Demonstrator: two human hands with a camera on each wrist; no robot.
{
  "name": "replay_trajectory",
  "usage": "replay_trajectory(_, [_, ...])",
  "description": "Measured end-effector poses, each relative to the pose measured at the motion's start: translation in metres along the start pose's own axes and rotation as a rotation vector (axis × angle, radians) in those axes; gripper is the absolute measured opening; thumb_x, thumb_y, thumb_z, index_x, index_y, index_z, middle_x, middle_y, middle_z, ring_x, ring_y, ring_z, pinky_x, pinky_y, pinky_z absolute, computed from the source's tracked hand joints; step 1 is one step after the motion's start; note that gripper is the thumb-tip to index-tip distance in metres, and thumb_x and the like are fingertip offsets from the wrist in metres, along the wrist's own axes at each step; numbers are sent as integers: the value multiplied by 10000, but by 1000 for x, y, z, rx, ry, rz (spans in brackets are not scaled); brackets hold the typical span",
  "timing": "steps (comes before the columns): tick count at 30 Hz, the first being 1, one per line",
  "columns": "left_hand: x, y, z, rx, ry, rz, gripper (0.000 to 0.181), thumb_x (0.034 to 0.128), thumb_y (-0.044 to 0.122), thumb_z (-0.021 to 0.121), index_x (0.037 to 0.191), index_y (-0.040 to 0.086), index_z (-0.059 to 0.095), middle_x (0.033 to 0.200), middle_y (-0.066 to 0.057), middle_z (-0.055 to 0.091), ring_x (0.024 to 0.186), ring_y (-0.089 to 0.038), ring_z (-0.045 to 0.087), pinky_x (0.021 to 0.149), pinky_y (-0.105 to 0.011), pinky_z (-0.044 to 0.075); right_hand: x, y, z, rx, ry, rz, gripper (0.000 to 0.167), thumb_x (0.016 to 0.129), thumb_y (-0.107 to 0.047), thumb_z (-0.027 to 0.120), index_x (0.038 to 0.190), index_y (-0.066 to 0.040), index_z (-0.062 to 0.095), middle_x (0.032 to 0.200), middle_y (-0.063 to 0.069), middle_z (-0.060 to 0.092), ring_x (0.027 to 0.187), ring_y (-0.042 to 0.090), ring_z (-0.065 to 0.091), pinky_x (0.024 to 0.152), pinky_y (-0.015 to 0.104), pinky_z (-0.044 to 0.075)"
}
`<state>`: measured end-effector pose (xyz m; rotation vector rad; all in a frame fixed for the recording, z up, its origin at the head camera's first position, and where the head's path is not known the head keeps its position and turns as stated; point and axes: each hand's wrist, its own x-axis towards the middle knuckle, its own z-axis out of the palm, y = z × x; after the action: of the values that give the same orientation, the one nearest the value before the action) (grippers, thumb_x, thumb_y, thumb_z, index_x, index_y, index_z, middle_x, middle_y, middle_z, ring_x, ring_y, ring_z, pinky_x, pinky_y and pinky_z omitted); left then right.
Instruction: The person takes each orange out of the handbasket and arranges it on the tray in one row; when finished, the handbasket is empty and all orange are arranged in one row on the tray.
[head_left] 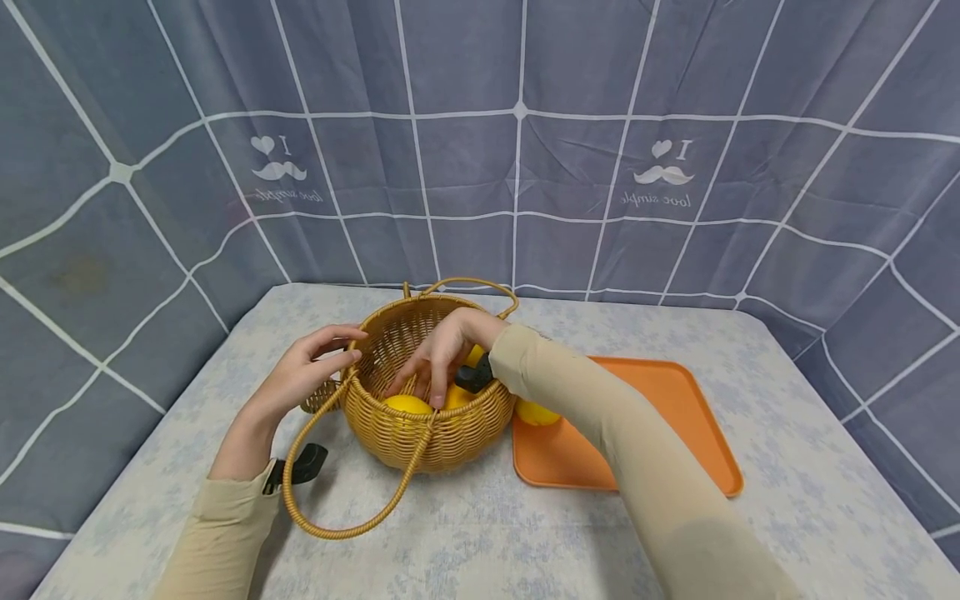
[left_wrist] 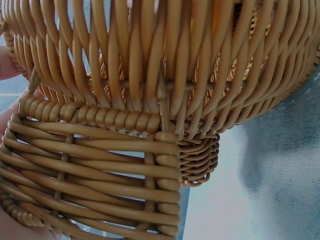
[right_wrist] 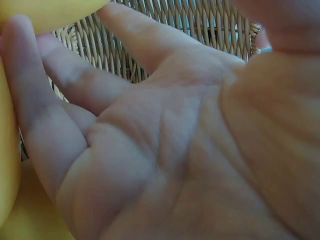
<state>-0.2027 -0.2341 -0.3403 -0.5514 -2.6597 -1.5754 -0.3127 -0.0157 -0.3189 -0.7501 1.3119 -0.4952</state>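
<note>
A round woven wicker basket (head_left: 427, 442) stands on the table with several yellow fruits that look like lemons (head_left: 407, 405) inside. My right hand (head_left: 442, 354) reaches down into it, palm toward the fruit. In the right wrist view, a fingertip of that hand touches a smooth yellow fruit (right_wrist: 55, 12); no grip around it shows. At the basket's left rim rests my left hand (head_left: 300, 375), its fingers loosely bent. The left wrist view shows a small square wicker piece (left_wrist: 100, 175) on the basket's side, partly covering those fingers.
Right of the basket lies an orange tray (head_left: 667, 400), with a yellow fruit (head_left: 536, 412) at its left edge, partly behind my right arm. One long basket handle (head_left: 337, 533) hangs toward me; another handle (head_left: 472, 281) stands at the back. A grey curtain (head_left: 480, 167) surrounds the table.
</note>
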Motion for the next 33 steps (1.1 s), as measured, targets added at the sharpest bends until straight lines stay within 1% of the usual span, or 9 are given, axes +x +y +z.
replay_trajectory(5, [0,0,0,0,4,0,353,966,238,543,1273,63,542,1392,-107,432,1251,-292,394,832,-420,409,1,1,0,-29,9,-12,702,852,128,542,1470,-34,251,1326,153,428,1181,211,456,978,331,394])
replay_trajectory(8, [0,1,0,-4,8,-3,360,965,235,544,1273,49,539,1394,-113,429,1247,-300,397,838,-428,399,1,1,0,-5,27,-14,649,843,139,545,1427,-26,315,1316,158,442,1161,223,470,954,333,413])
replay_trajectory(10, [0,1,0,-8,9,-8,369,964,234,545,1277,39,534,1395,-118,427,1243,-310,399,832,-437,399,1,1,-1,16,25,-18,627,839,145,544,1403,-22,326,1322,167,455,1157,239,484,948,340,417])
replay_trajectory(13, [0,2,0,-11,9,-13,377,964,234,544,1281,32,528,1398,-124,424,1244,-322,397,831,-447,399,0,0,-1,27,4,-21,632,842,144,541,1405,-24,308,1330,170,470,1158,251,497,954,349,412])
replay_trajectory(16, [0,2,1,-13,8,-14,372,963,234,544,1279,37,530,1396,-124,425,1244,-327,397,830,-451,400,0,1,-2,3,-6,-21,677,843,134,544,1440,-38,277,1338,162,459,1154,254,497,962,348,406])
replay_trajectory(19, [-1,2,1,-14,8,-8,363,963,229,545,1274,43,535,1396,-122,426,1242,-324,399,830,-447,401,0,1,-1,-32,1,-17,720,841,128,550,1472,-44,249,1346,150,435,1171,245,478,973,333,398])
replay_trajectory(22, [-1,1,1,-13,9,-4,359,962,226,546,1271,43,537,1393,-118,429,1239,-319,402,832,-445,398,0,1,-1,-52,10,-9,721,835,133,555,1472,-22,254,1347,141,435,1192,237,466,987,319,386])
replay_trajectory(27, [-1,2,1,-9,11,7,352,964,216,542,1265,34,540,1399,-124,425,1247,-326,396,859,-457,380,1,1,1,-52,27,1,679,835,149,555,1450,8,302,1337,118,463,1198,231,477,990,312,386])
replay_trajectory(33, [-1,2,1,-8,1,8,354,975,229,523,1275,41,534,1410,-131,407,1262,-324,379,885,-482,370,0,1,2,-42,47,7,691,829,167,557,1450,10,297,1382,133,434,1203,238,480,985,321,393])
